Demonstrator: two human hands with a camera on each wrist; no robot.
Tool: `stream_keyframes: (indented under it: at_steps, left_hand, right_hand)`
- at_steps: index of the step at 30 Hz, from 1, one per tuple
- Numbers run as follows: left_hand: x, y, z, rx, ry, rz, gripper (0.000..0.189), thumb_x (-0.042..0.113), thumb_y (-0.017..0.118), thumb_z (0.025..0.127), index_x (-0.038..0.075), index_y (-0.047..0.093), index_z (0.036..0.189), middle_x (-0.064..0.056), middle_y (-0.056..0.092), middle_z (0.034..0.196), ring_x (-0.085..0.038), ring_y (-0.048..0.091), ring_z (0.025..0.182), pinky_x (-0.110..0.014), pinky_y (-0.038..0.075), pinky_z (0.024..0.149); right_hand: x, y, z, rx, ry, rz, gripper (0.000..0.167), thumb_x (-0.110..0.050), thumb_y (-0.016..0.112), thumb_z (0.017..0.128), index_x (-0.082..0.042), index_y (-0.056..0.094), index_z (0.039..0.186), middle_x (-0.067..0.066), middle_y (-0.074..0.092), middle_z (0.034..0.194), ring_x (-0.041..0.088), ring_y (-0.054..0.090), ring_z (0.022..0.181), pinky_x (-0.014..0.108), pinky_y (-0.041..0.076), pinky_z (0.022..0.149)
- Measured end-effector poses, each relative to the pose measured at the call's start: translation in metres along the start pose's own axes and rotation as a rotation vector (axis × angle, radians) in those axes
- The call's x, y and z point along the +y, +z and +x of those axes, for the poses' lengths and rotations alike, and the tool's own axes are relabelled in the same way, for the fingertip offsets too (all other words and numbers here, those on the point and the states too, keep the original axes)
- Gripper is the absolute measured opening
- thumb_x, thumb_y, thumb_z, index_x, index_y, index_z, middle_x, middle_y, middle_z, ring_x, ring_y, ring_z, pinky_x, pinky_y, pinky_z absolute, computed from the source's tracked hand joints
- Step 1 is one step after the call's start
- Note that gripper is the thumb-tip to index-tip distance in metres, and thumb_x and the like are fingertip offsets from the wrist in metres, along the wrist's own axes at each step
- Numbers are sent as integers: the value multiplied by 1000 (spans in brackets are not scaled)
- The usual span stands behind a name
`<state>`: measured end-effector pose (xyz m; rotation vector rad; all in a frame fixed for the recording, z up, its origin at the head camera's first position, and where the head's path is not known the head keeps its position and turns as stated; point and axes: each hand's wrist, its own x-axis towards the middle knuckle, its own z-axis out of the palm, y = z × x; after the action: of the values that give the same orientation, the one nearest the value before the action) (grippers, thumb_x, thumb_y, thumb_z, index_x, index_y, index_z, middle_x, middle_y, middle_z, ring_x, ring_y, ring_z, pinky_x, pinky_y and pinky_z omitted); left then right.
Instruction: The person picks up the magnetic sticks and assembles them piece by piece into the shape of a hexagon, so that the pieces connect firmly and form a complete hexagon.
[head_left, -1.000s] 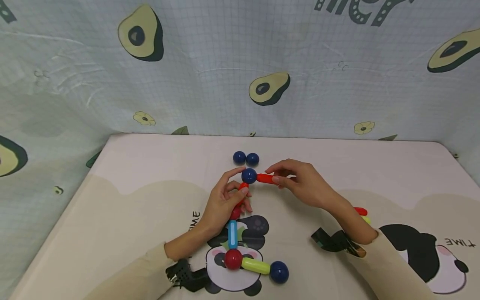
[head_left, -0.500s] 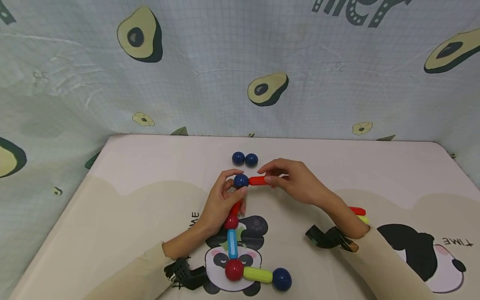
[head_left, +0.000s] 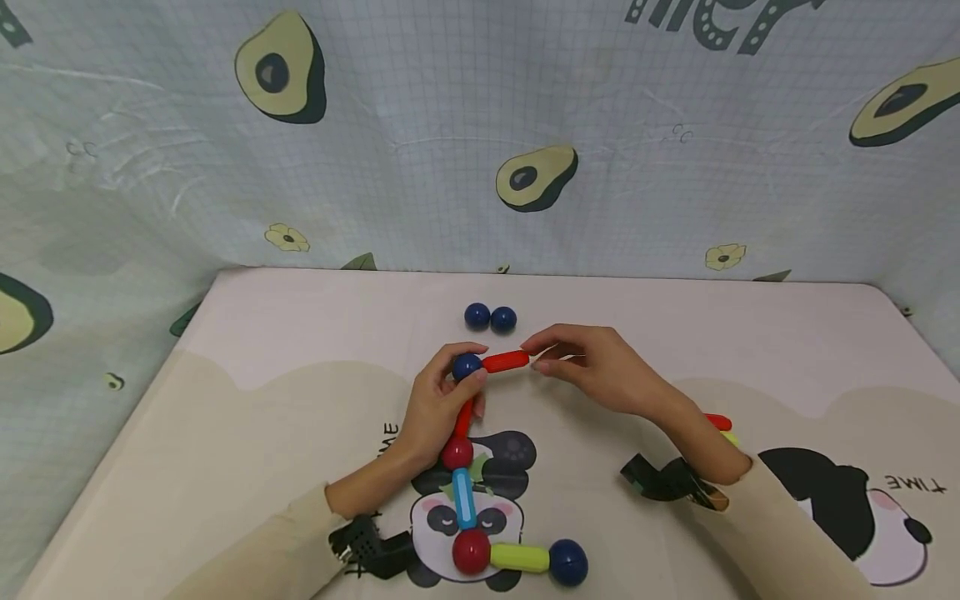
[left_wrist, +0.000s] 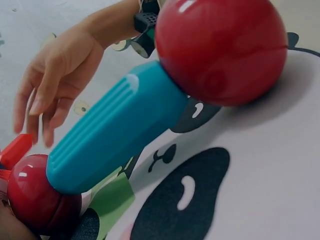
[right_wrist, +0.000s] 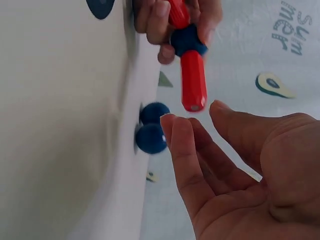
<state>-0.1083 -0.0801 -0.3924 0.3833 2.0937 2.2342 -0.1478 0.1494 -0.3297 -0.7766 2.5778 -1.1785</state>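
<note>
Apparently, the step in hand is fixing a red stick (head_left: 506,361) to a blue ball (head_left: 466,367). The left hand (head_left: 437,407) pinches that ball between thumb and forefinger, the stick jutting toward three o'clock. Just beyond its tip, the right hand (head_left: 594,367) holds nothing, thumb and fingers parted. The next move probably calls for another ball on that end; two blue balls (head_left: 503,320) lie at one o'clock from the held one.

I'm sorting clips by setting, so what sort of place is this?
Perhaps a screened-off tabletop play or filming spot; the wider room isn't shown. An avocado-print sheet rises behind a panda-print table, with toy-like balls and rods on it and in the left hand.
</note>
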Motion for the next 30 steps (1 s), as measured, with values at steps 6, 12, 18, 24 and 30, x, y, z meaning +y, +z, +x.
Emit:
stream_keyframes:
  at_steps: [6,12,18,24,30]
  left_hand:
    - [1,0,0,-5,-2,15,31,11,54,98,5,53,128,-17,55,67,-19,54,54,-19,43,51]
    - [1,-1,2,-15,8,25,28,10,55,97,4,55,124,-19,54,66,-19,54,54,-19,41,49]
    - [1,-2,1,-10,-1,33,28,10,56,97,6,55,124,-19,54,69,-19,53,54,-18,42,51]
    - [1,-1,0,-3,-3,10,27,8,60,94,5,53,120,-18,52,69,-19,52,53,-19,42,51]
    - [0,-1,0,0,0,11,28,9,62,93,3,51,118,-19,51,68,-20,51,53,-19,41,50]
  right_hand:
    - [16,-27,-24,56,21,-51,29,-7,67,89,-9,65,118,4,65,112,15,62,100,35,50,88]
    - [36,-57,-59,124,46,-121,27,-15,65,91,-11,65,118,4,66,110,11,62,98,20,48,85]
    - [57,-69,-81,162,95,-178,27,-17,64,93,-11,64,119,4,66,109,1,59,93,9,44,79]
    - [63,-61,-76,144,94,-102,27,-15,64,92,-11,64,119,4,66,109,7,59,95,12,45,82]
    - [53,-42,-46,107,78,-64,29,-13,67,90,-12,64,119,3,63,114,13,59,97,24,50,85]
